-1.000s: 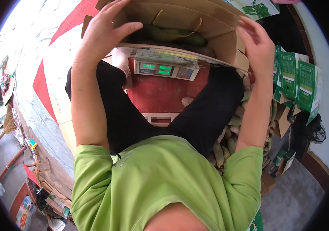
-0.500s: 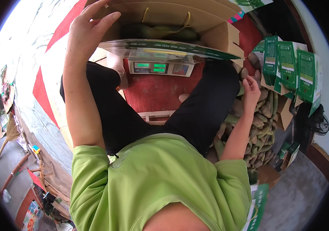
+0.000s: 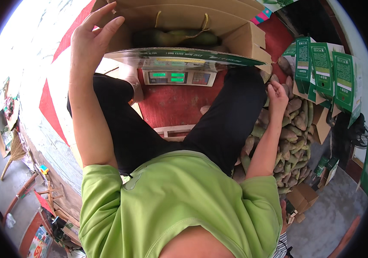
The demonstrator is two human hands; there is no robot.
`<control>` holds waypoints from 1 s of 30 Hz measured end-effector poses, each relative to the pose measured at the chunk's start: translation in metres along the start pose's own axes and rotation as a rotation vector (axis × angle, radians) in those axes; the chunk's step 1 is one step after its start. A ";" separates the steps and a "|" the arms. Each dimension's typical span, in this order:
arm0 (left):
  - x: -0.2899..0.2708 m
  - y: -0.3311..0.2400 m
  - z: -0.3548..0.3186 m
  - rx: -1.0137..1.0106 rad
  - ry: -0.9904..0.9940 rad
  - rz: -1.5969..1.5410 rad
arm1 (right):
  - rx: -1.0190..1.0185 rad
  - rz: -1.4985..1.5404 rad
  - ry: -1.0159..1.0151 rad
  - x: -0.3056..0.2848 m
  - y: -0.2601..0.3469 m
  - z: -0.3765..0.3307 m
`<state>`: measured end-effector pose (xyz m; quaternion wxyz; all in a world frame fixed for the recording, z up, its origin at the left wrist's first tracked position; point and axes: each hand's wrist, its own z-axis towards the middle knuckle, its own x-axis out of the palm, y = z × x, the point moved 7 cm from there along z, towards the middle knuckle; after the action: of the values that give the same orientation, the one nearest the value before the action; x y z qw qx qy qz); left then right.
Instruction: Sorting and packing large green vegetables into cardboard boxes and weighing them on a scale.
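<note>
Your left hand (image 3: 90,41) is at the upper left of the frame, by the near-left end of the cardboard box (image 3: 252,38). Its grip looks released, thumb and forefinger spread with nothing visible between them; you cannot tell whether a fingertip touches the cardboard. Your right hand (image 3: 277,96) is right of centre, over the pile of tubers (image 3: 293,144), its fingers loosely curled. Whether that grip is grasping anything, the view does not show.

The box lies across the top centre, above the digital scale (image 3: 178,77), whose display is lit green; the front panel hides where they meet. Inside are long, dark green vegetables (image 3: 166,38), below yellow cord handles (image 3: 205,21).

As far as you can judge, loading is begun: some produce is in, but the box's top is not closed and many tubers lie outside. Green cartons (image 3: 323,69) stand at the upper right.
</note>
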<state>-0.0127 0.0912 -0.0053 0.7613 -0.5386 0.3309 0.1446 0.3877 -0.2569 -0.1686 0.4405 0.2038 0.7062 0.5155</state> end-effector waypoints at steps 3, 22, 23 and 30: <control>-0.002 -0.012 -0.001 0.022 -0.009 -0.012 | -0.050 0.015 0.021 0.002 0.013 0.009; 0.061 -0.082 -0.046 0.626 0.359 0.546 | -1.000 -0.644 0.129 0.118 0.272 0.066; 0.062 -0.081 -0.048 0.632 0.360 0.582 | -0.991 -0.670 0.185 0.129 0.275 0.072; 0.067 -0.079 -0.041 0.714 0.431 0.645 | -0.756 -0.807 0.360 0.150 0.260 0.102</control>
<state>0.0685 0.0147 -0.0006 0.7288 -0.1340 0.6576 0.1355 0.3495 0.0107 -0.0027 0.5174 -0.3438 0.5586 0.5496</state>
